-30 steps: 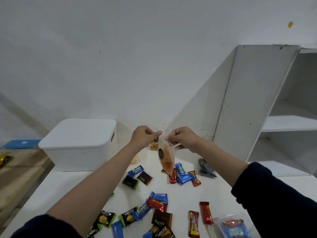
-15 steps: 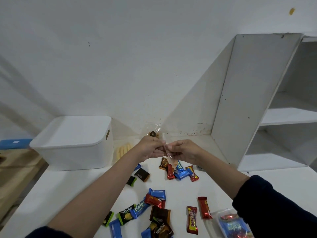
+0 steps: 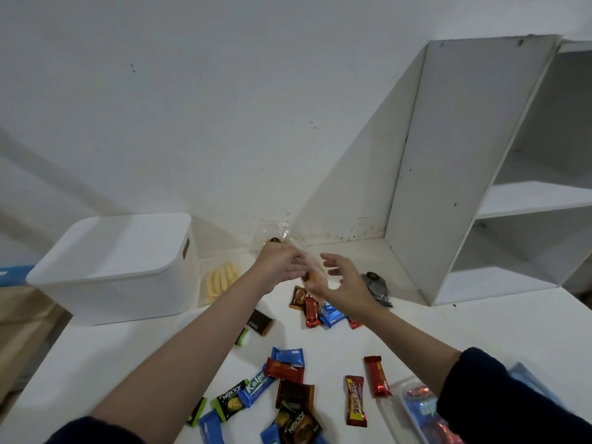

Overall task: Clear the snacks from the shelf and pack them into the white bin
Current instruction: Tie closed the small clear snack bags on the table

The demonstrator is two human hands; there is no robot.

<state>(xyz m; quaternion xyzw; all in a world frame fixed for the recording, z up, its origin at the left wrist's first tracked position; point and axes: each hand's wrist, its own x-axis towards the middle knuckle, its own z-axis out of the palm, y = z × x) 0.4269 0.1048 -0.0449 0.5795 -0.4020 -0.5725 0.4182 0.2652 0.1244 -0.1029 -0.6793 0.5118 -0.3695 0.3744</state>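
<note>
Packet: clear snack packet (image 3: 315, 274) held above the worktop (image 3: 448, 331), its long axis running from far-left to near-right.
Left hand (image 3: 282, 267): fingers pinch its far end.
Right hand (image 3: 344, 280): fingers spread, just beside the near end, apparently holding nothing.
White bin (image 3: 118, 267): lidded, off to the left, nearer the left hand.

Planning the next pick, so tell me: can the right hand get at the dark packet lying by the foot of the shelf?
Probably yes. The right hand is open and holds nothing, and the dark packet lies on the table just beside it, with nothing lying on top. The shelf panel stands behind it, not between.
</note>
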